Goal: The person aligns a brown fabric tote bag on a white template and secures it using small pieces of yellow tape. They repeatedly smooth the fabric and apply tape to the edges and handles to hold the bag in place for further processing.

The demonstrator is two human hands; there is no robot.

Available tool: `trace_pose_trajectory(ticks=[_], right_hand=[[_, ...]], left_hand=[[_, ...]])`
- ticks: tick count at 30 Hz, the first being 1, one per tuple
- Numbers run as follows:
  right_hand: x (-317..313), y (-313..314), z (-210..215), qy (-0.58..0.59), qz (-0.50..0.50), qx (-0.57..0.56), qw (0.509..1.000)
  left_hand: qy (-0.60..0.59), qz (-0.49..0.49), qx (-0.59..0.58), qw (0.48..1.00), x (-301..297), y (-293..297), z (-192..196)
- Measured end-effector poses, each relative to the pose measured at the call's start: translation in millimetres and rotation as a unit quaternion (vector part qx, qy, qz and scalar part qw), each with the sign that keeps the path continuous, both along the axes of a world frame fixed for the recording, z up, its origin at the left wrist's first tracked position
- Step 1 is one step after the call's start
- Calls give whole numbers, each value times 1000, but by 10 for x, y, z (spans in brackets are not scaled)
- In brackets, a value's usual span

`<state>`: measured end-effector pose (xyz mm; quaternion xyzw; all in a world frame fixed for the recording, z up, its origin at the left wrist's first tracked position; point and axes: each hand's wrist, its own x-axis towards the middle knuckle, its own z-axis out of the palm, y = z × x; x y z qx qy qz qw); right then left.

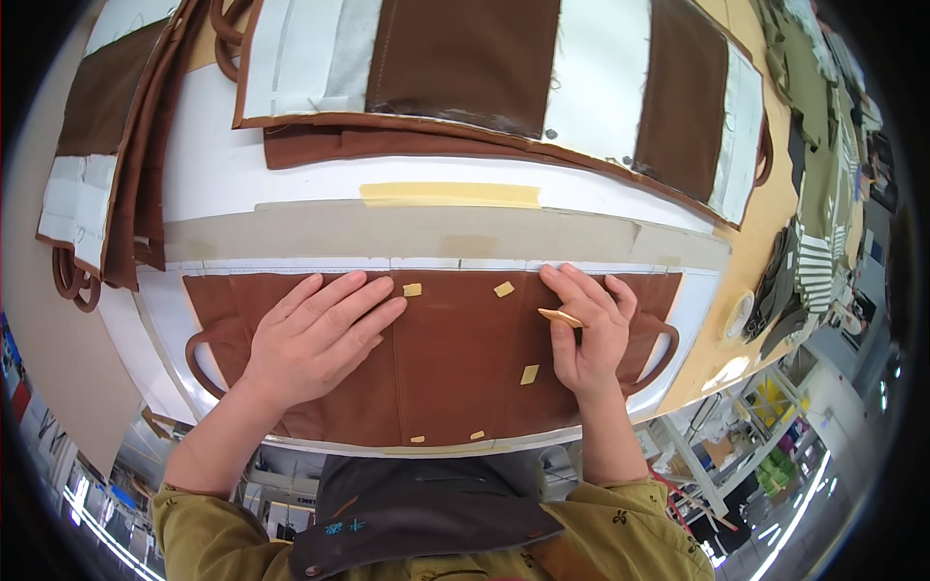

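Observation:
A brown leather-like bag panel (448, 363) lies flat before me, a looped handle (201, 360) at its left side and another handle (666, 360) at its right. My left hand (315, 339) rests open on its left half, fingers stretched toward the far edge. Near that edge on the right, my right hand (593, 339) presses with its fingertips. Between its thumb and forefinger sits a small, thin tan piece (560, 318), whose kind I cannot make out. Several bits of yellowish tape stick to the panel, including a tape bit (413, 290) beside my left fingertips and another tape bit (529, 375) lower down.
A grey strip (339, 230) runs along the panel's far edge, with yellow tape (450, 196) beyond it. Brown-and-white bag pieces (465, 63) are stacked farther back, and more bag pieces (97, 145) lie at left. Garments (819, 232) and a white roll (740, 315) are at right.

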<state>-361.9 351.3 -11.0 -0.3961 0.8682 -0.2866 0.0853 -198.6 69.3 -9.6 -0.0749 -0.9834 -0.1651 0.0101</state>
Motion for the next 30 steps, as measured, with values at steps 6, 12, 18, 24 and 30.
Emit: trace_pose_trajectory(ticks=[6, 12, 18, 24, 30], right_hand=[[-14, -8, 27, -8, -11, -7, 1000], [-6, 13, 28, -3, -17, -21, 1000], [-2, 12, -7, 7, -16, -35, 999], [-8, 26, 6, 2, -20, -31, 999], [-22, -28, 69, -19, -17, 20, 999]], left_hand=[[-6, 3, 3, 1000, -19, 8, 18], [-10, 2, 12, 1000, -8, 12, 2], [-19, 0, 12, 1000, -6, 15, 7], [-20, -4, 16, 1000, -18, 22, 26], [-6, -11, 18, 1000, -42, -1, 61]])
